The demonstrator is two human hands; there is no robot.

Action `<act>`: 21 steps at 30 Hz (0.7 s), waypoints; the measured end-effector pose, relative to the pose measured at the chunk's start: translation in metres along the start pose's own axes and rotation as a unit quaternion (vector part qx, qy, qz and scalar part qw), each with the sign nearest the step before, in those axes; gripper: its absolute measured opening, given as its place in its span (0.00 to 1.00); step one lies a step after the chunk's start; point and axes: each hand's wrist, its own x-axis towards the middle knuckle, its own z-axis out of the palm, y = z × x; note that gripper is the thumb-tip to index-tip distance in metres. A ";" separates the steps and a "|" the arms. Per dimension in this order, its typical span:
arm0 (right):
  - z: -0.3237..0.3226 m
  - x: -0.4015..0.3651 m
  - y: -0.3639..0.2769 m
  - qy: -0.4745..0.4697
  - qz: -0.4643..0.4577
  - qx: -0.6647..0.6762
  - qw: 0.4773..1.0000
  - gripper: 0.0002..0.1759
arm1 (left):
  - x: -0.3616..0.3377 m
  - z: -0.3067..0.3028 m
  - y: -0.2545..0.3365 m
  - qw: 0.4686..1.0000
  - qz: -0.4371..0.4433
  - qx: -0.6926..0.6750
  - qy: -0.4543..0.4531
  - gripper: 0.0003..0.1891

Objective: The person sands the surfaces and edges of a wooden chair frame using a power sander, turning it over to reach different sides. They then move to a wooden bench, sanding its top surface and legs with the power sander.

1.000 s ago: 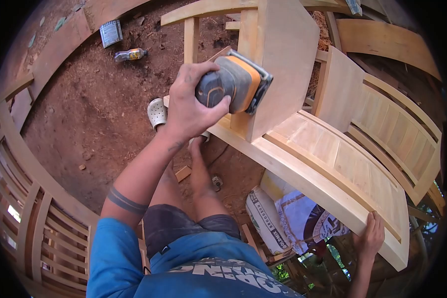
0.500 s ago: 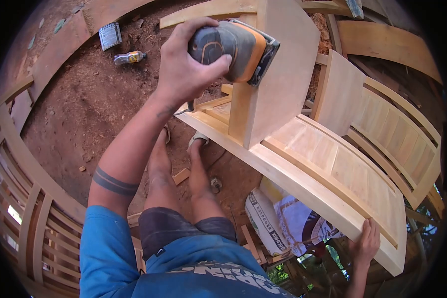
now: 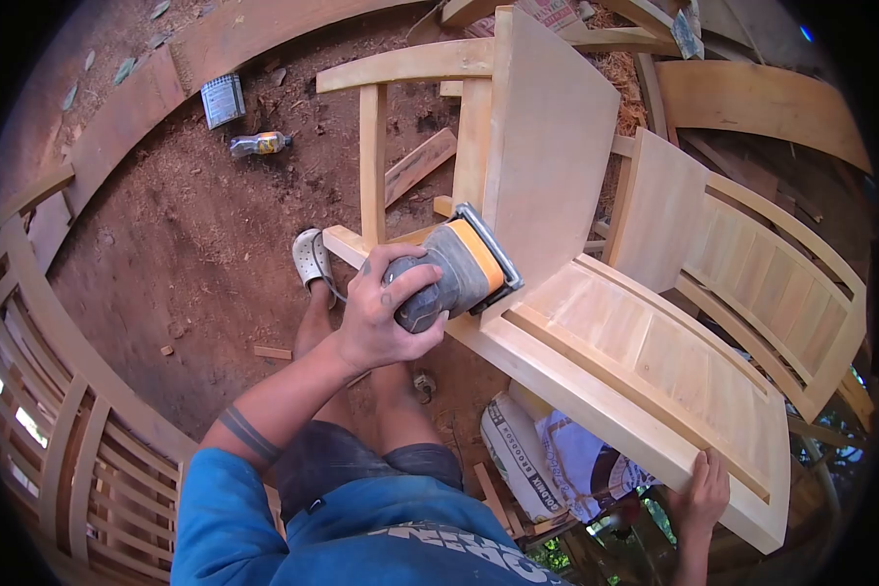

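My left hand (image 3: 393,305) is wrapped around the body of a grey and orange electric sander (image 3: 456,273). The sander is tilted, its flat pad turned toward the lower edge of the chair's broad seat panel (image 3: 547,146). A pale wooden chair (image 3: 645,420) lies tipped over in front of me, with its slatted back stretching to the right. At the lower right end of the chair's long rail, my right hand (image 3: 703,496) grips the wood, fingers over the top edge and thumb hidden. A cord trails from the sander near my shoe (image 3: 311,258).
Another slatted chair (image 3: 772,273) stands behind on the right. A slatted wooden frame (image 3: 68,391) curves along the left. On the dirt floor lie a plastic bottle (image 3: 260,145), a tin can (image 3: 223,101) and wood offcuts. Printed sacks (image 3: 518,454) sit below the chair.
My left hand has brought the sander down from the upper part of the seat panel to its lower corner by the rail. My right hand stays on the rail.
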 end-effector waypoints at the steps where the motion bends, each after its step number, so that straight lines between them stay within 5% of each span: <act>1: 0.000 -0.001 0.001 -0.003 0.002 0.002 1.000 0.32 | 0.008 -0.001 0.001 1.000 -0.001 0.001 0.004 0.32; 11: 0.004 -0.002 0.002 0.007 -0.009 0.006 1.000 0.28 | 0.196 -0.051 -0.031 0.992 0.094 0.076 0.026 0.29; 15: 0.007 -0.005 0.002 0.002 0.000 0.001 1.000 0.27 | 0.242 -0.062 -0.028 0.999 -0.023 -0.019 0.032 0.27; 19: 0.004 -0.004 0.000 0.008 0.000 0.000 1.000 0.27 | 0.250 -0.064 -0.041 0.998 -0.019 0.014 0.060 0.22; 21: 0.004 -0.004 0.001 0.009 -0.001 0.002 1.000 0.27 | 0.226 -0.064 -0.049 0.998 -0.058 0.010 0.006 0.30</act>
